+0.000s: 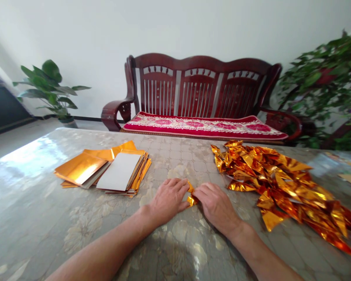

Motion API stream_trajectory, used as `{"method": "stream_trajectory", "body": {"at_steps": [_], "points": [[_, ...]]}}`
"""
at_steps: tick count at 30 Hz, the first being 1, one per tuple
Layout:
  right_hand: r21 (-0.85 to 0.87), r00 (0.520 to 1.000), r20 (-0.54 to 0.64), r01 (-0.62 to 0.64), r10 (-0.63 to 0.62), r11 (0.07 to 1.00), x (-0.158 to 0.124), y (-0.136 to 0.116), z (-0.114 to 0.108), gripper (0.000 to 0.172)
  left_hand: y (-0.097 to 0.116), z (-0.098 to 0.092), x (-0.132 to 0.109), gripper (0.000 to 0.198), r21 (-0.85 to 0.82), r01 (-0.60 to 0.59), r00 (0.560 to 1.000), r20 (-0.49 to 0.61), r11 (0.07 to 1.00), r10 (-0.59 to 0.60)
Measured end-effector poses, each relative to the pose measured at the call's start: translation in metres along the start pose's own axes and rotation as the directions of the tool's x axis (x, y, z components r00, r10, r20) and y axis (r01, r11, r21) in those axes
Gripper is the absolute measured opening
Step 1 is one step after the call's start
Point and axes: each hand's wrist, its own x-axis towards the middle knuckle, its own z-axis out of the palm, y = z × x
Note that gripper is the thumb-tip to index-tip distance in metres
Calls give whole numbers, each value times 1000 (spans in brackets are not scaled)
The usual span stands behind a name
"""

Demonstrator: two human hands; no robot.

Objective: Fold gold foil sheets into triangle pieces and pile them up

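Between my two hands, low over the table, is a small piece of shiny gold foil paper [191,200], partly hidden by my fingers. My left hand [170,198] is at its left side, fingers curled against its edge. On the other side my right hand [215,201] pinches the foil paper with thumb and fingertips. A stack of gold foil sheets [83,166], some with the pale grey back [119,170] facing up, lies left of my hands. To the right spreads a heap of folded gold foil pieces [276,175], crumpled and pointed in shape.
The table [84,222] has a glossy floral-patterned cover. Behind it stands a dark red wooden bench [199,86] with a red-and-white seat cover [199,125]. A clear plastic bag [329,164] lies at the far right. Potted plants [54,88] flank the bench.
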Motion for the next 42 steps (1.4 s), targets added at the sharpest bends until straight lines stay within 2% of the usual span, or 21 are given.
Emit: {"method": "stream_trajectory", "body": {"at_steps": [4,9,14,19,27,30,36,42], "points": [[12,999,-16,-47,48,999,2,0,2,21,0,2,0,42,18,-6,1000,-6,1000,6],[-18,999,9,-42,42,999,6,-1,6,16,2,-1,0,39,46,-22,1000,-4,999,23],[11,997,6,-82,82,997,8,0,8,24,9,-9,2,24,67,-57,998,30,996,55],[73,988,1,-157,157,985,10,1,9,29,15,-9,3,17,99,-54,997,63,994,48],[-71,987,76,-135,140,988,15,-2,6,27,17,-10,4,21,117,-49,996,85,992,39],[-73,986,81,-139,145,988,16,1,6,29,19,-11,3,20,118,-41,997,73,992,32],[32,991,68,-120,118,992,16,9,2,24,26,-12,-2,22,116,-53,998,-16,992,55],[-12,994,50,-97,97,995,8,10,-2,23,26,-15,-11,6,84,-134,987,97,987,126]]}}
